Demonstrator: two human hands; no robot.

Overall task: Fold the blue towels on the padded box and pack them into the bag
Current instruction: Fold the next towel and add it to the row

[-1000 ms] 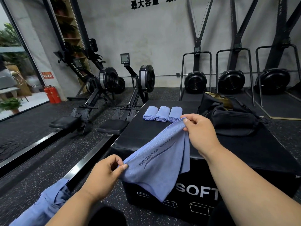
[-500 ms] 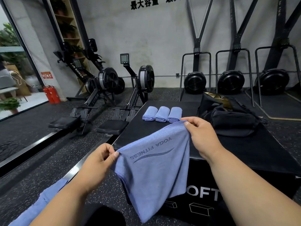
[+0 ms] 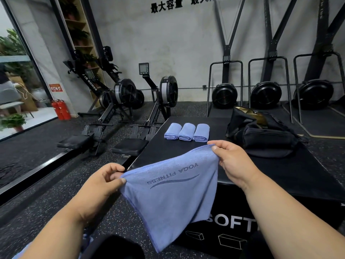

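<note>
Blue microfibre, printed YOGA FITNESS, hangs in the air just short of the padded box's [image 3: 186, 152] near edge: the open towel [image 3: 168, 195] is stretched by its top hem between two hands and droops to a point below them, in front of the box's SOFT-lettered face. That top hem is the long axis to watch. It slants, low at the side away from the box and high at the box side. The left hand [image 3: 100, 186] pinches the low corner between thumb and curled fingers, off the box and over the speckled floor. The right hand [image 3: 233, 165] pinches the high corner the same way, above the box's near edge, so it is the hand nearer the padded top. All the cloth lies between and below the fingers, none of it on the box yet.

I'd judge the next move to be laying it flat on the top, and for that the right hand leads while the left must rise and come across.

Farther back on the box top, three rolled towels [image 3: 186, 132] lie side by side, touching. To their right sits the black bag [image 3: 261, 135], mouth open. Beyond the box stand rowing machines [image 3: 119, 101].
</note>
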